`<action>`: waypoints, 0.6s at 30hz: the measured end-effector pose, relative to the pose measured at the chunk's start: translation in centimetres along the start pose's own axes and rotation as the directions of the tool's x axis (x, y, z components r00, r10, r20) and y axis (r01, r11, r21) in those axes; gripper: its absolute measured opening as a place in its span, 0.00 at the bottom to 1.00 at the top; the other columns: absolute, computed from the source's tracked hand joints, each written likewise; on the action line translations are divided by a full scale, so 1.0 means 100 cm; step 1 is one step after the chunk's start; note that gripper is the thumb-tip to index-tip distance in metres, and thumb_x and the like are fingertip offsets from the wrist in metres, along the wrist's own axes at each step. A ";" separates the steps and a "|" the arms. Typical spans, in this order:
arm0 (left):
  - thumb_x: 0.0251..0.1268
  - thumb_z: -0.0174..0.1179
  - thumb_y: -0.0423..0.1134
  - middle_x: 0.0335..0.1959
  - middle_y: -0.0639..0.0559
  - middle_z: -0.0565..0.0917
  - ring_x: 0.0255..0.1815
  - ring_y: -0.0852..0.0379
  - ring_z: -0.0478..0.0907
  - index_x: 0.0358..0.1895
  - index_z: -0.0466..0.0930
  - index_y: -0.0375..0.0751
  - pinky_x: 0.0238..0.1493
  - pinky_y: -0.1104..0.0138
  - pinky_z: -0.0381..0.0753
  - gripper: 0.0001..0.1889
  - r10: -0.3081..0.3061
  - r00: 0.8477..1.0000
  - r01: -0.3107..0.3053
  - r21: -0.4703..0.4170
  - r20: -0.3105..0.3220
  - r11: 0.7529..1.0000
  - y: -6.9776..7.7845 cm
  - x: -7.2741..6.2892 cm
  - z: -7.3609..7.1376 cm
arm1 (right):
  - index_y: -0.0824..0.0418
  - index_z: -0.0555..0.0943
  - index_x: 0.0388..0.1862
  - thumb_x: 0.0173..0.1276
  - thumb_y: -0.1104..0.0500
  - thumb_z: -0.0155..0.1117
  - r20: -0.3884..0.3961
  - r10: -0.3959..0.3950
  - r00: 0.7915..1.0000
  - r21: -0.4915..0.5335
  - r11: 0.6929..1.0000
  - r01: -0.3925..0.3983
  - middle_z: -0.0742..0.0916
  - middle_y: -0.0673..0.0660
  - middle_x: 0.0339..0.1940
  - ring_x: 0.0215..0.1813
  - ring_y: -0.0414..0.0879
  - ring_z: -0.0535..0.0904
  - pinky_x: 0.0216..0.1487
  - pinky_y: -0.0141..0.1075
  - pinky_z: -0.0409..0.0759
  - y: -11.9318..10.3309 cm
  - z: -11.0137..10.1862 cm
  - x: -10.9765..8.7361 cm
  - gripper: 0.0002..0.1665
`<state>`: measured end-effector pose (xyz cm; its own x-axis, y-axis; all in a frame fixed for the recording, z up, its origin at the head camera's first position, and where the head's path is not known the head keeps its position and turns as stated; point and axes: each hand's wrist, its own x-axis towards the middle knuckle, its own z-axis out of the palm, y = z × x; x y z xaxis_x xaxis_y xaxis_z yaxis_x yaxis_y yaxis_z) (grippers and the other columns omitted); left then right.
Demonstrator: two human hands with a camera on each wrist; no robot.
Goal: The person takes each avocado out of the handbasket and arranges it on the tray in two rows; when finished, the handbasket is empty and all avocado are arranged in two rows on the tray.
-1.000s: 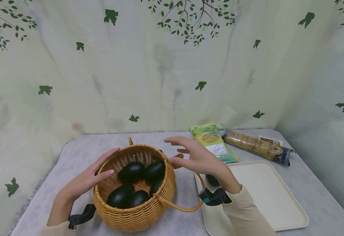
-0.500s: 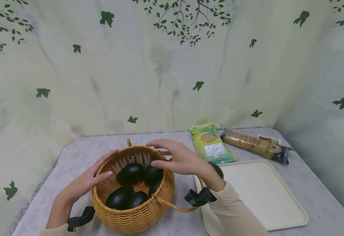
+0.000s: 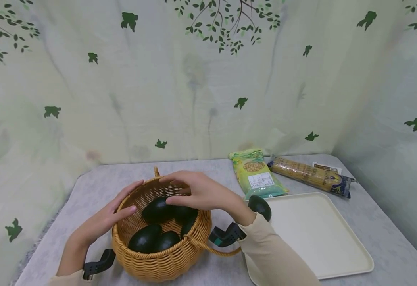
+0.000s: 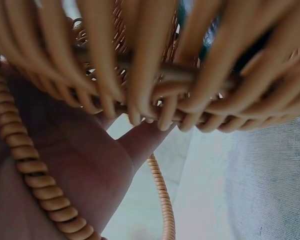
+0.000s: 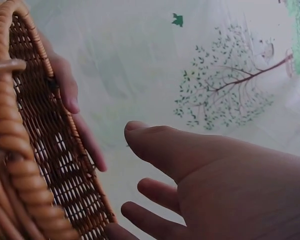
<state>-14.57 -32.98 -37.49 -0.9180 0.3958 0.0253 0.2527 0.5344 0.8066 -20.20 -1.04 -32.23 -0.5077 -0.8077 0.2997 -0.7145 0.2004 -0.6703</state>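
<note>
A round wicker basket stands tilted toward me with several dark green avocados inside. My left hand holds its left rim, thumb over the inner side and fingers along the outside; in the left wrist view the palm lies close against the woven wall. My right hand hovers over the basket's back right rim, thumb and fingers spread, nothing between them. It partly covers the avocados behind it. Another avocado lies on the cream tray, beside my right forearm.
The basket's handle hangs down to the right, toward the tray. Behind the tray lie a green and yellow bag and a long pack of pasta. A small printed label shows behind the pasta. A patterned cloth wall closes the back.
My right hand has moved left, from beside the basket's right rim to over its opening. The avocado on the tray has come into fuller view. My left hand has stayed at the rim.
</note>
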 end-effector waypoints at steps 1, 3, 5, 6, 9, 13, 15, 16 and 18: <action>0.82 0.46 0.39 0.84 0.45 0.50 0.80 0.29 0.47 0.84 0.45 0.69 0.63 0.24 0.58 0.35 -0.001 1.000 0.001 0.003 0.000 1.000 0.000 0.000 0.000 | 0.56 0.75 0.72 0.73 0.52 0.68 0.009 -0.001 1.000 -0.013 1.000 0.001 0.82 0.52 0.67 0.60 0.41 0.81 0.57 0.32 0.81 -0.001 0.000 0.002 0.31; 0.82 0.46 0.39 0.84 0.46 0.50 0.80 0.30 0.48 0.84 0.45 0.69 0.63 0.25 0.59 0.35 0.000 1.000 0.000 0.009 -0.001 1.000 0.001 0.000 -0.001 | 0.56 0.76 0.72 0.73 0.51 0.68 0.026 -0.003 1.000 -0.035 0.999 0.004 0.83 0.51 0.66 0.59 0.39 0.81 0.56 0.29 0.79 -0.002 0.001 0.008 0.30; 0.82 0.46 0.39 0.84 0.46 0.50 0.79 0.30 0.48 0.84 0.45 0.69 0.63 0.25 0.60 0.36 0.002 1.000 -0.002 0.010 -0.001 1.000 0.001 0.000 -0.001 | 0.57 0.77 0.71 0.74 0.50 0.67 0.050 -0.002 0.999 -0.053 0.999 0.005 0.83 0.52 0.66 0.62 0.38 0.80 0.58 0.28 0.78 -0.004 0.003 0.012 0.30; 0.82 0.46 0.39 0.84 0.46 0.50 0.79 0.30 0.48 0.84 0.45 0.69 0.63 0.25 0.60 0.36 0.004 1.000 -0.004 0.008 -0.002 1.000 0.001 -0.001 0.000 | 0.56 0.77 0.71 0.74 0.49 0.66 0.060 -0.002 0.998 -0.070 0.998 0.006 0.84 0.52 0.66 0.62 0.38 0.80 0.58 0.27 0.77 -0.004 0.004 0.015 0.29; 0.82 0.46 0.38 0.84 0.45 0.50 0.79 0.29 0.47 0.84 0.44 0.68 0.63 0.25 0.59 0.36 0.007 1.000 -0.007 0.007 -0.009 1.000 0.002 -0.001 0.000 | 0.56 0.78 0.70 0.75 0.49 0.65 0.090 -0.003 0.996 -0.091 0.996 0.011 0.84 0.53 0.66 0.63 0.39 0.80 0.61 0.28 0.76 -0.006 0.006 0.021 0.28; 0.82 0.47 0.38 0.84 0.46 0.50 0.82 0.44 0.51 0.84 0.44 0.66 0.64 0.27 0.61 0.36 0.014 1.000 -0.013 0.012 -0.008 1.000 0.002 -0.001 0.000 | 0.55 0.80 0.68 0.75 0.49 0.66 0.114 0.002 0.993 -0.101 0.995 0.010 0.86 0.52 0.63 0.61 0.41 0.83 0.60 0.29 0.77 -0.008 0.006 0.027 0.26; 0.81 0.47 0.38 0.84 0.46 0.51 0.80 0.60 0.54 0.85 0.44 0.65 0.66 0.34 0.67 0.36 0.018 1.000 -0.018 0.030 -0.007 0.999 0.001 0.000 0.000 | 0.54 0.81 0.67 0.75 0.50 0.66 0.126 0.004 0.992 -0.099 0.995 0.009 0.87 0.50 0.61 0.59 0.40 0.83 0.58 0.29 0.78 -0.007 0.006 0.029 0.25; 0.81 0.48 0.38 0.84 0.46 0.51 0.78 0.68 0.55 0.85 0.44 0.65 0.65 0.38 0.69 0.36 0.021 1.000 -0.021 0.037 -0.006 0.999 0.000 0.000 -0.001 | 0.54 0.81 0.67 0.75 0.50 0.66 0.132 0.007 0.991 -0.103 0.995 0.006 0.87 0.50 0.61 0.58 0.40 0.83 0.58 0.29 0.78 -0.007 0.006 0.030 0.24; 0.81 0.48 0.38 0.84 0.46 0.52 0.73 0.80 0.55 0.85 0.45 0.64 0.65 0.43 0.71 0.37 0.032 0.999 -0.032 0.047 -0.004 0.998 -0.001 0.001 -0.001 | 0.54 0.81 0.67 0.74 0.49 0.66 0.146 0.012 0.989 -0.108 0.994 0.004 0.87 0.49 0.61 0.58 0.39 0.83 0.59 0.30 0.78 -0.004 0.008 0.032 0.25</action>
<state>-14.68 -33.10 -37.55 -0.9107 0.4095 0.0540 0.2961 0.5561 0.7766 -21.18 -4.15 -31.51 -0.4403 -0.8778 0.1889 -0.7643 0.2559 -0.5920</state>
